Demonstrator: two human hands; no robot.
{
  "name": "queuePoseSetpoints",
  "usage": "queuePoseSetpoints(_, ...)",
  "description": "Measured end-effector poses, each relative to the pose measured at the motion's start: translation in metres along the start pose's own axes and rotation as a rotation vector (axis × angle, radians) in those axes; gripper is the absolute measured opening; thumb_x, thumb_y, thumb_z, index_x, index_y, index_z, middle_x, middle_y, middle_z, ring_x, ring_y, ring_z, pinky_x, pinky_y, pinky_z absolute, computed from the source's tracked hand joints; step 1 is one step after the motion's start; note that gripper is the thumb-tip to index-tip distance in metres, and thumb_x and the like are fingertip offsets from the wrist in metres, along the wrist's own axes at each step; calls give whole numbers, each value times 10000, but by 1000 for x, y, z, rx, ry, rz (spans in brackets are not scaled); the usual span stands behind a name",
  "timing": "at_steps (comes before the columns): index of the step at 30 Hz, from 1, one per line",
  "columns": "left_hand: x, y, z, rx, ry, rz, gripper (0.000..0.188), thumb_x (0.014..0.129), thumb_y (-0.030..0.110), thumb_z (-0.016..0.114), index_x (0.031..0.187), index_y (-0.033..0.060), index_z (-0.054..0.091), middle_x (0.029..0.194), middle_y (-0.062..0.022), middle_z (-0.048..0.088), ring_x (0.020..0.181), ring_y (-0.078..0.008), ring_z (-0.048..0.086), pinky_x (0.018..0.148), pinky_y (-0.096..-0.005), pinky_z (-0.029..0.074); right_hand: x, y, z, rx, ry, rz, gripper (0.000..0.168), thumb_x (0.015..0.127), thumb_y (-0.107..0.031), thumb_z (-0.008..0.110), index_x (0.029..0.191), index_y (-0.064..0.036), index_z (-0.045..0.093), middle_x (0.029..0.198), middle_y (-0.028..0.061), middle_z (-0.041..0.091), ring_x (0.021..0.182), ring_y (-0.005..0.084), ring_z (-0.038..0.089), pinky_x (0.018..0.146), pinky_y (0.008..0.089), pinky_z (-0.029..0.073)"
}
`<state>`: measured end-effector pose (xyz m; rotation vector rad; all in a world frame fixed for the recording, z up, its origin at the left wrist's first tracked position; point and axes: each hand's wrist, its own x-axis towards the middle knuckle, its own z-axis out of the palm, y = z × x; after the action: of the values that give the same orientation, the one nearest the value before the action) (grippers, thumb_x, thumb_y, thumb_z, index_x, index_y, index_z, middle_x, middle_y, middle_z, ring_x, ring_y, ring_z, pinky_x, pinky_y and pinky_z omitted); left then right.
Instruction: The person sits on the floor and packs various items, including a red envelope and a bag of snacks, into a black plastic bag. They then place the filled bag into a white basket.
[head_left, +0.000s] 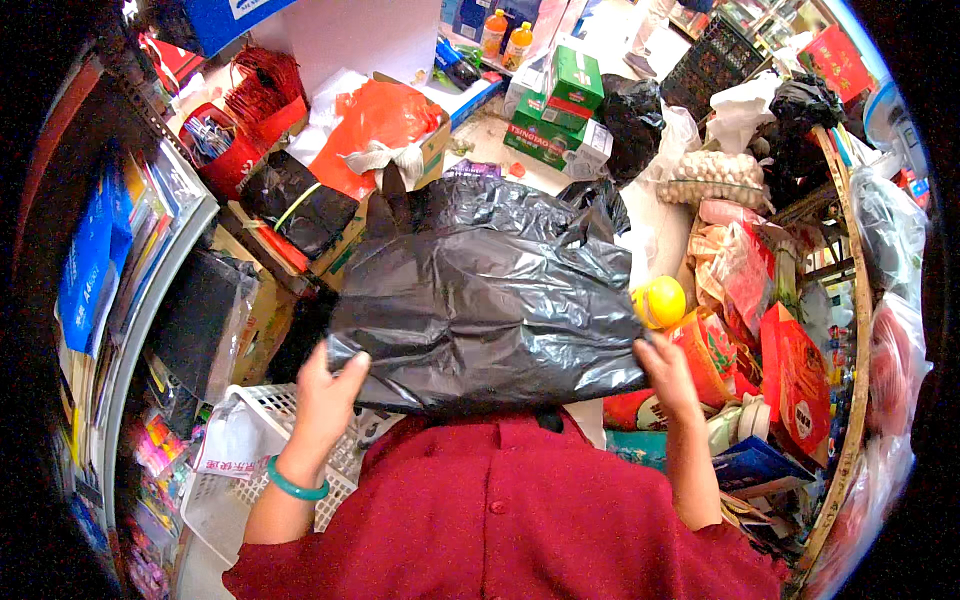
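Observation:
A large black plastic bag (487, 307) is spread out in front of my body, its sheet creased and shiny. My left hand (334, 386) pinches its lower left corner between thumb and fingers; a green bangle sits on that wrist. At the bag's right edge, my right hand (666, 371) grips the plastic. The handle-like loops of the bag point away from me. Whether anything lies inside the bag cannot be told.
White plastic basket (259, 495) at lower left, beside a shelf of papers (142, 262). Green beer cartons (559, 124), a net bag of garlic (716, 180), a yellow round object (660, 301) and red packages (795, 382) stand ahead and right. A person's leg (645, 30) shows at the top.

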<state>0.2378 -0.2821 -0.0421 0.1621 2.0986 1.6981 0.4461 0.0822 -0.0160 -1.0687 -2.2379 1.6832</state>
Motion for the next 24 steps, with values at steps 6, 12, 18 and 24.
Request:
queuePoseSetpoints(6, 16, -25, 7, 253, -106, -76, 275, 837, 216, 626, 991, -8, 579, 850, -99, 633, 773, -141, 562, 730, -293, 457, 4, 36, -1, -172, -238, 156, 274, 916, -220, 548, 1016, 27, 614, 866, 5, 623, 770, 106, 559, 734, 267, 463)
queuePoseSetpoints(12, 28, -35, 1, 159, -28, -10, 431, 839, 226, 644, 1152, -21, 481, 1054, -135, 596, 965, -197, 552, 869, -321, 426, 15, 34, -7, -308, -39, 133, 346, 896, -233, 581, 1102, 43, 551, 958, 53, 619, 848, 125, 557, 778, 270, 449)
queuePoseSetpoints(18, 65, -37, 6, -456, -318, -211, 689, 820, 268, 697, 1322, -37, 336, 1246, -143, 510, 1107, -224, 519, 959, -349, 406, 47, 14, 23, 60, -14, 118, 542, 883, -283, 596, 1287, 30, 415, 1141, 133, 573, 1006, 199, 561, 904, 309, 417)
queuePoseSetpoints(24, 89, -40, 1, -651, -414, -405, 566, 799, 225, 720, 1232, -35, 464, 1140, -132, 594, 993, -234, 603, 871, -357, 487, 80, 33, 7, 439, -205, 436, 388, 864, -259, 629, 1164, -27, 547, 1042, 81, 648, 911, 202, 630, 831, 336, 498)
